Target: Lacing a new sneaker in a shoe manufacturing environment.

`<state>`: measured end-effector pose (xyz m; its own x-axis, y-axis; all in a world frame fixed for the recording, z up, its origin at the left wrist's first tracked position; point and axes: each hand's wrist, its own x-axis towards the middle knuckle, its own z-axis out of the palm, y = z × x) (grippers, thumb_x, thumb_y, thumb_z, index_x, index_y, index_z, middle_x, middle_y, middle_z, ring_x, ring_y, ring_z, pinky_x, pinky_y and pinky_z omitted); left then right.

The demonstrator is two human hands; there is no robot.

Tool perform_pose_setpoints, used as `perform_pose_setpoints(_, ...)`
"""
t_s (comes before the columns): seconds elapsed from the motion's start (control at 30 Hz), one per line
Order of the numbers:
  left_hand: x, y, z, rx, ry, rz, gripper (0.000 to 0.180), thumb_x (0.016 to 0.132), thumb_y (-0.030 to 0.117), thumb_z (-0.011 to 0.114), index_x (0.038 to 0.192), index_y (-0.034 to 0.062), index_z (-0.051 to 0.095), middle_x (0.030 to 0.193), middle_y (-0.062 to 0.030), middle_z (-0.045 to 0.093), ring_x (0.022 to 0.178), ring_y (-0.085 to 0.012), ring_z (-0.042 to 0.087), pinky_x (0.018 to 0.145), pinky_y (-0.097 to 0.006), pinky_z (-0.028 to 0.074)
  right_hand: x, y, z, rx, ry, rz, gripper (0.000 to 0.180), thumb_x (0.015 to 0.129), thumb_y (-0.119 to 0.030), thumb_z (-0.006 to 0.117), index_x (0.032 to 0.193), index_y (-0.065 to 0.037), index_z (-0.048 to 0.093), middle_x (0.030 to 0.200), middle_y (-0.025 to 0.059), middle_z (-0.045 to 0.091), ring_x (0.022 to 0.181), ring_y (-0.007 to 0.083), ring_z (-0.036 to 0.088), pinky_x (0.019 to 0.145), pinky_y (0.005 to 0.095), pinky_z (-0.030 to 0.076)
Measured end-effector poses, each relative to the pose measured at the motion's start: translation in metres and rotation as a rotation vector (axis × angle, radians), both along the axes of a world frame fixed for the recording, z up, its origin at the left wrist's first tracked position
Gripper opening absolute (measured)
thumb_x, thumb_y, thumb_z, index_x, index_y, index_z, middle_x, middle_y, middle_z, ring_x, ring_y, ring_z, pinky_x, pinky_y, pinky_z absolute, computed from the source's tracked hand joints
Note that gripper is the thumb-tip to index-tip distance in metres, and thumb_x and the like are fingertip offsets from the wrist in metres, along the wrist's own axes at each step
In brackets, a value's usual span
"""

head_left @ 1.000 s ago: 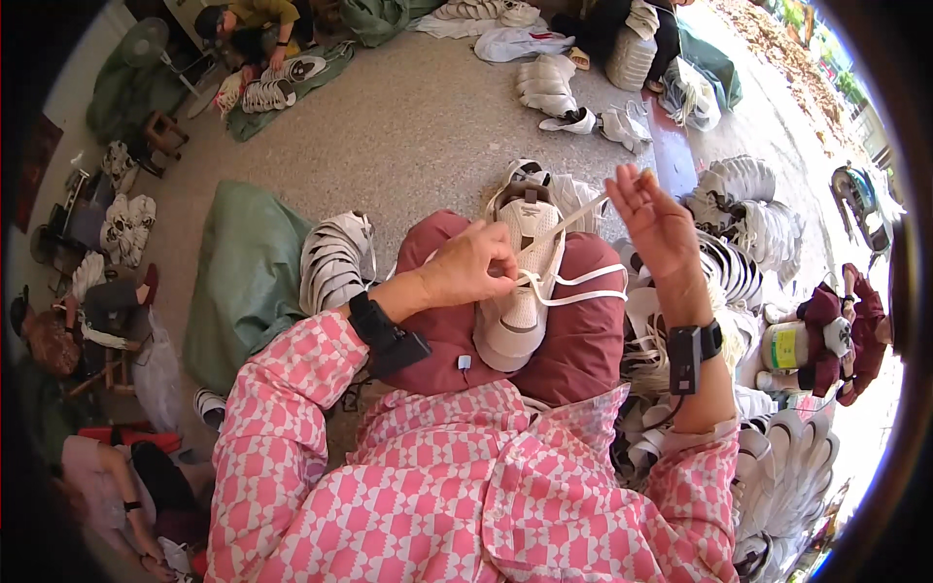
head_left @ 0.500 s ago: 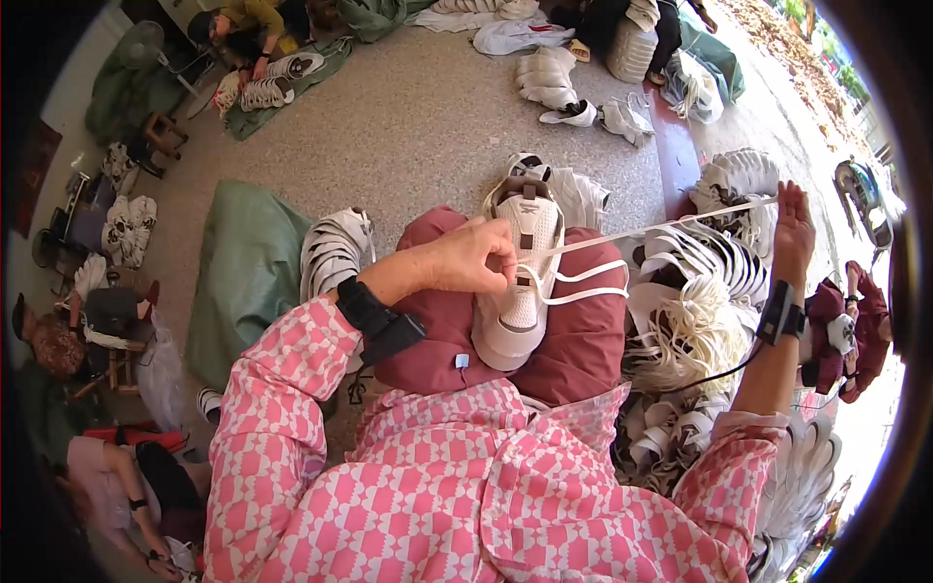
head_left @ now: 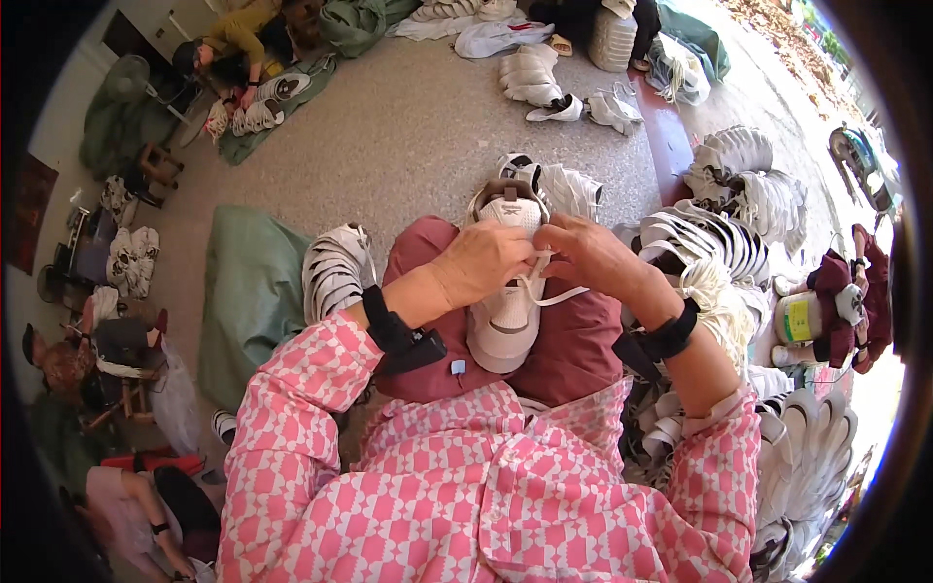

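A shoe (head_left: 505,311) lies on the person's lap, toe toward six o'clock, with the left hand (head_left: 483,260) at its nine o'clock and the right hand (head_left: 595,255) at its three o'clock, both on the lace (head_left: 544,291). Stacked shoes (head_left: 335,270) sit at nine o'clock; more stacked shoes (head_left: 709,243) at three o'clock; a seated person (head_left: 233,44) at eleven.

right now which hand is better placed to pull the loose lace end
Right hand, probably: the loose lace end trails out just below its fingers, while the left hand rests across the white shoe.
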<state>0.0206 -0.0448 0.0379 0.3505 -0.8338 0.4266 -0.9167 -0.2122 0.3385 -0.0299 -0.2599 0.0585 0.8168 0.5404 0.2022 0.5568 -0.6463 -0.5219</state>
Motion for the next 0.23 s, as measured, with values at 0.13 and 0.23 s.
perform_pose_setpoints(0.13, -0.0037, -0.0068, -0.0006, 0.054, 0.186, 0.032, 0.01, 0.082, 0.015, 0.066, 0.088, 0.0066, 0.065, 0.088, -0.0098, 0.061, 0.084, -0.0302, 0.063, 0.077, -0.04, 0.05, 0.0012, -0.0067, -0.0043, 0.043, -0.016, 0.021, 0.032, 0.07, -0.01, 0.079, 0.094, -0.005, 0.058, 0.095, 0.0124, 0.059, 0.091, 0.0352, 0.06, 0.077, 0.0432, 0.05)
perform_pose_setpoints(0.23, -0.0045, -0.0069, -0.0011, 0.068, 0.203, 0.037, 0.009, 0.082, 0.014, 0.066, 0.088, 0.0064, 0.065, 0.089, -0.0106, 0.062, 0.087, -0.0309, 0.064, 0.075, -0.04, 0.051, 0.0031, -0.0087, -0.0065, 0.121, 0.116, 0.036, 0.032, 0.072, -0.014, 0.079, 0.094, -0.004, 0.058, 0.093, 0.0131, 0.058, 0.09, 0.0331, 0.061, 0.076, 0.042, 0.05)
